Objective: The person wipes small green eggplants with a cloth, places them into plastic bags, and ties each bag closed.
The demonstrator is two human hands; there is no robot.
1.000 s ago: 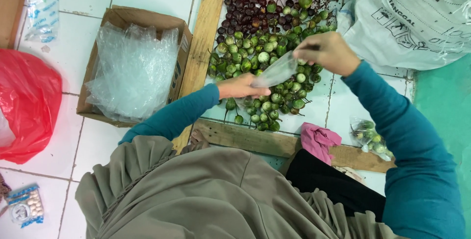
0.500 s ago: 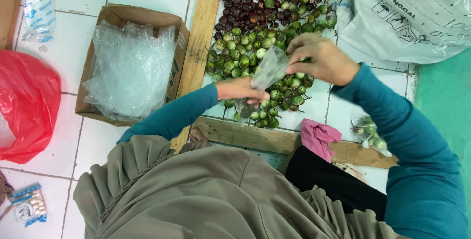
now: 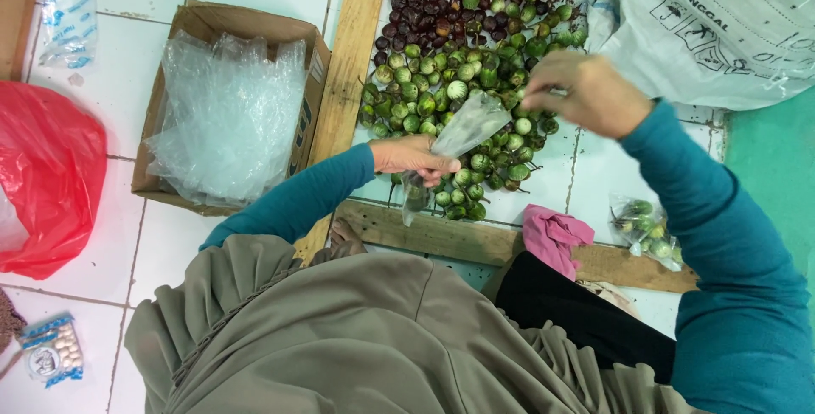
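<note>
1. Clear thin plastic bag (image 3: 463,129), seen from the head camera, slants above the heap of small round green and dark purple eggplants (image 3: 458,83) on the white tiled floor (image 3: 127,236).
2. Left hand (image 3: 416,157) grips the bag's lower part, fingers curled round it.
3. Right hand (image 3: 586,91) hovers over the heap beside the bag's top; I cannot tell what its bent fingers pinch.
4. Brown cardboard box (image 3: 318,74) of clear bags sits left of a wooden plank (image 3: 352,49).

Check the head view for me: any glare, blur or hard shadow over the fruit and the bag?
Head view: light is even and soft, no hard shadows on the fruit; the clear bag between the left hand and right hand shows mild sheen; the right hand is slightly motion-blurred; otherwise sharp.
</note>
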